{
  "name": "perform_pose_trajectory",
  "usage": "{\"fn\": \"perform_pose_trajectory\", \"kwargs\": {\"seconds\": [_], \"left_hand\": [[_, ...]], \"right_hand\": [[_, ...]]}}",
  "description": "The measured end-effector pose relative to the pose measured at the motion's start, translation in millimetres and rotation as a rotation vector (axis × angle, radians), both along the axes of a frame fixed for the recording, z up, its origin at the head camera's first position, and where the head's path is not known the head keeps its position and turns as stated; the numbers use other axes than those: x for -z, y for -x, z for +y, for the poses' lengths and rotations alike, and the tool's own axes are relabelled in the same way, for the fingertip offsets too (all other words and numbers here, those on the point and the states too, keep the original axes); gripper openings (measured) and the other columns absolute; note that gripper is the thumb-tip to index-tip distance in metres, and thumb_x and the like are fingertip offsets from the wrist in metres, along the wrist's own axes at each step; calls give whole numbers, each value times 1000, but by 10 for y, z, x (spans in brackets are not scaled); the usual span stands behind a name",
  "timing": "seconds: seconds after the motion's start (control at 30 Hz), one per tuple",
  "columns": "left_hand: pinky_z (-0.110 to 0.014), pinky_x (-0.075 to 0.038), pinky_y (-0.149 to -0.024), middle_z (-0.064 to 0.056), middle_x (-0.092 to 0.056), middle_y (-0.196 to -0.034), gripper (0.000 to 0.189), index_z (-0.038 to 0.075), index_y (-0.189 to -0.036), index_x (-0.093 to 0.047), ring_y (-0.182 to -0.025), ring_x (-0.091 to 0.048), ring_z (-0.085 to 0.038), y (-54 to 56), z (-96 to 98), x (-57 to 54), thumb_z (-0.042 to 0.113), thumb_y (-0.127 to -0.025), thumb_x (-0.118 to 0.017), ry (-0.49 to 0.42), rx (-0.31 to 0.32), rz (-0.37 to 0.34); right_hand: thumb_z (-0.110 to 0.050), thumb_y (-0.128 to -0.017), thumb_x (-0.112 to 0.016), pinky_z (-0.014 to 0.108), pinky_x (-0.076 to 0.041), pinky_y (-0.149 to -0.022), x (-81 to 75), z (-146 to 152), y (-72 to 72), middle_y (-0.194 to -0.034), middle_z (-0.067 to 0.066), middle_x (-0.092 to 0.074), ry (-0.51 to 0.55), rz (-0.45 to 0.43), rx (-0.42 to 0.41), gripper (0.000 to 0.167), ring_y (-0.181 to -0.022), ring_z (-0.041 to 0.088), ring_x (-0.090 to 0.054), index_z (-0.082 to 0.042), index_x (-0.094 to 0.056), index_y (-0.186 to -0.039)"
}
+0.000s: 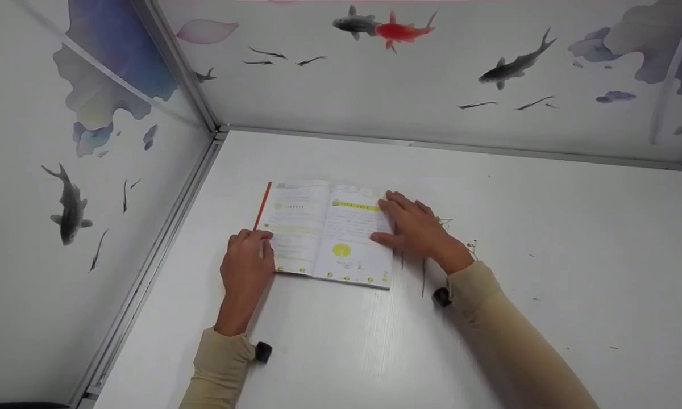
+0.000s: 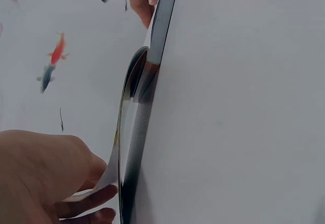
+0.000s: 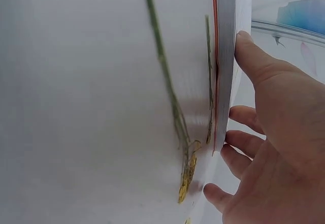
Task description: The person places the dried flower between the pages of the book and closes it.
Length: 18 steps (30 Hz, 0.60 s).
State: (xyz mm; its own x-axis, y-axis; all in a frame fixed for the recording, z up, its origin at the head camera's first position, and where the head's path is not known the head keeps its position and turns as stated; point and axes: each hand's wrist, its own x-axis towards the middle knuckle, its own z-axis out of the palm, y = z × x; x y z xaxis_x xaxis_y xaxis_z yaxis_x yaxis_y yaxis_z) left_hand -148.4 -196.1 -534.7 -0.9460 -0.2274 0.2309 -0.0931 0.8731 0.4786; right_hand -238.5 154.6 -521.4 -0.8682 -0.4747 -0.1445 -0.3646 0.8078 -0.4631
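An open book [image 1: 355,244] with printed white pages and yellow markings lies on the white table. My left hand [image 1: 247,264] grips the left edge of the book; in the left wrist view, the lifted left-hand leaves [image 2: 122,148] run between its thumb and fingers [image 2: 99,198]. My right hand [image 1: 423,230] rests at the book's right edge with its fingers spread. The right wrist view shows its thumb [image 3: 249,49] touching the page side and the other fingertips beside the page block [image 3: 226,56]. Thin dried plant stems [image 3: 170,89] lie beside the book, partly hidden under the right hand.
Small dark bits [image 1: 536,299] are scattered over the right part of the table [image 1: 545,227]. White panels [image 1: 318,91] painted with fish stand along the back and left edges, joined by a metal frame [image 1: 204,108]. Black wrist cameras [image 1: 263,352] hang from both sleeves.
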Motion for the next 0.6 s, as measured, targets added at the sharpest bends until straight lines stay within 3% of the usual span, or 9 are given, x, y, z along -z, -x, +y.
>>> {"fn": "perform_pose_trajectory", "kwargs": {"seconds": [0.23,0.4,0.5,0.6], "left_hand": [[-53,-57,-91,-21,-69,-129,21,5,-119,-79,-122,-64,-41,42,12,3,3,-100,-70,24,8,-71],[-61,-51,-101,-25,-57,-148,26,0,-121,-77,-138,-51,-46,95,108,-33,-3,-97,-70,57,47,-28],[-62,-50,-106,-21,-60,-148,30,1,-125,-76,-143,-52,-42,137,229,-76,-5,-97,-68,53,117,47],[-58,-53,-108,-15,-68,-141,34,4,-129,-75,-140,-60,-35,182,374,-131,-4,-98,-66,49,264,120]], "right_hand": [[-60,-103,-67,63,-19,-134,15,4,21,-182,9,-21,14,14,0,88,-170,30,-17,-14,-34,-171],[-60,-103,-67,63,-20,-133,22,9,13,-182,9,-21,21,10,6,88,-170,30,-16,-14,-34,-171],[-60,-103,-66,63,-18,-134,21,11,5,-183,8,-20,31,-1,8,88,-171,30,-15,-15,-33,-171],[-61,-103,-66,63,-17,-134,16,11,7,-182,8,-20,38,-2,6,88,-171,29,-15,-15,-33,-171]]}}
